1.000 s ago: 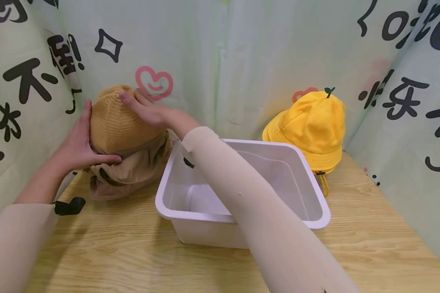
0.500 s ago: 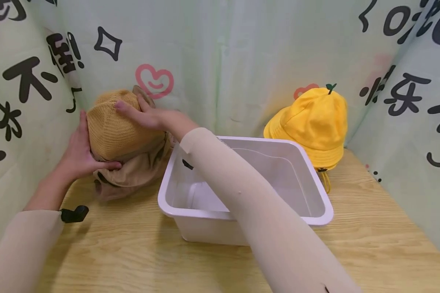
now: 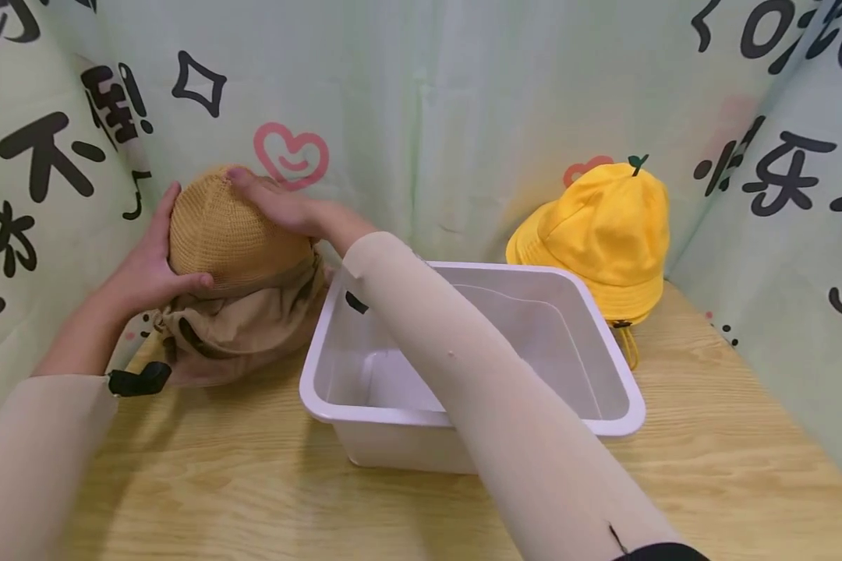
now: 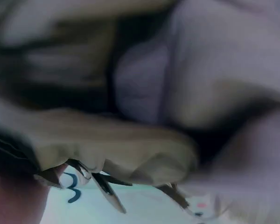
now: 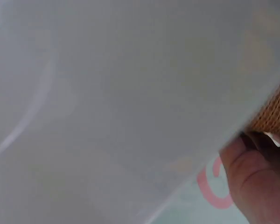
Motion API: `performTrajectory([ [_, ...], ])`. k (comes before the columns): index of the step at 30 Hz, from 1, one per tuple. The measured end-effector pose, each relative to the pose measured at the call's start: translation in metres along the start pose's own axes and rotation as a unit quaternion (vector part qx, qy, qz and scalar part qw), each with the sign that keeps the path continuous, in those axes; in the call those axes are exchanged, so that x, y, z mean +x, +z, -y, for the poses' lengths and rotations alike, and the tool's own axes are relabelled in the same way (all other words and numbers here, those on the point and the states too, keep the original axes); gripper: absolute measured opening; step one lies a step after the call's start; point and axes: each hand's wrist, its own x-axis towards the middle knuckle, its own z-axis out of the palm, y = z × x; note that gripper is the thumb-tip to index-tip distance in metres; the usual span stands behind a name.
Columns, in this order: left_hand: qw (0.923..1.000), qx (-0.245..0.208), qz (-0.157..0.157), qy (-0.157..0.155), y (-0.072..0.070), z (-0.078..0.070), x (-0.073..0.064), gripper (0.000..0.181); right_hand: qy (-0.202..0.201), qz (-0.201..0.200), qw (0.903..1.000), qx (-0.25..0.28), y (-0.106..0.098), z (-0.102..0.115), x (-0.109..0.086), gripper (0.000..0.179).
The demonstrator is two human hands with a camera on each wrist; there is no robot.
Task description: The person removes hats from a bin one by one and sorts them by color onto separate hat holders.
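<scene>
A mustard knit hat (image 3: 231,234) sits on top of a crumpled tan fabric hat (image 3: 252,319) at the left of the table. My left hand (image 3: 143,269) grips the knit hat's left side, thumb across its lower front. From the right, my right hand (image 3: 277,204) holds its upper side, thumb near the crown and the other fingers hidden behind. Blurred tan fabric (image 4: 130,144) with dangling cord ends fills much of the left wrist view. In the right wrist view, a strip of orange-brown knit (image 5: 275,109) shows beside my right hand (image 5: 259,179).
A pale lilac plastic bin (image 3: 393,417) stands mid-table, with my right forearm crossing over it. Behind its right corner rests a yellow bucket hat (image 3: 592,234) with a green sprout on top. Printed curtains (image 3: 477,140) enclose the wooden table (image 3: 252,483).
The knit hat and both hands dipped slightly, then came up again. My left hand has shifted up along the hat's side. Bin and yellow hat stay put.
</scene>
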Motion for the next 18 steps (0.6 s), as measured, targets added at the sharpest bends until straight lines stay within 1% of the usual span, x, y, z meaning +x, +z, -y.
performTrajectory([
  [3,0.9991,-0.039,-0.001,-0.017,0.0,0.009,0.002,0.12,0.029,0.018,0.9984,0.045,-0.002,0.0,0.001,0.072],
  [4,0.9985,-0.05,-0.005,-0.022,0.002,0.012,0.002,0.119,0.045,0.017,0.9981,0.037,-0.002,0.0,0.001,0.075],
  [5,0.9981,-0.056,-0.008,-0.026,0.004,0.016,0.001,0.12,0.056,0.014,0.9982,0.017,-0.002,0.0,0.0,0.077],
  [8,0.9966,-0.071,-0.021,-0.034,0.008,0.025,-0.002,0.122,0.07,0.013,0.9972,-0.022,-0.001,0.003,-0.001,0.084],
  [9,0.9965,-0.072,-0.025,-0.034,0.008,0.027,-0.003,0.122,0.068,0.014,0.9971,-0.033,0.0,0.004,-0.002,0.085],
  [10,0.9965,-0.072,-0.029,-0.032,0.008,0.029,-0.005,0.123,0.063,0.013,0.997,-0.044,0.0,0.005,-0.004,0.088],
  [11,0.9966,-0.071,-0.031,-0.029,0.008,0.029,-0.006,0.124,0.051,0.013,0.9977,-0.042,0.001,0.006,-0.005,0.09],
  [14,0.9977,-0.061,-0.025,-0.018,0.005,0.028,-0.008,0.129,0.0,0.005,0.9986,-0.052,0.003,0.005,-0.01,0.102],
  [16,0.9992,-0.035,-0.013,-0.014,0.003,0.023,-0.009,0.133,-0.045,-0.012,0.9962,-0.074,0.004,0.001,-0.014,0.115],
  [17,0.9997,-0.023,-0.009,-0.007,0.002,0.02,-0.01,0.136,-0.067,-0.022,0.9933,-0.091,0.006,-0.002,-0.016,0.122],
  [18,0.9999,-0.003,-0.01,0.004,0.001,0.016,-0.01,0.139,-0.081,-0.032,0.9904,-0.108,0.007,-0.004,-0.019,0.131],
])
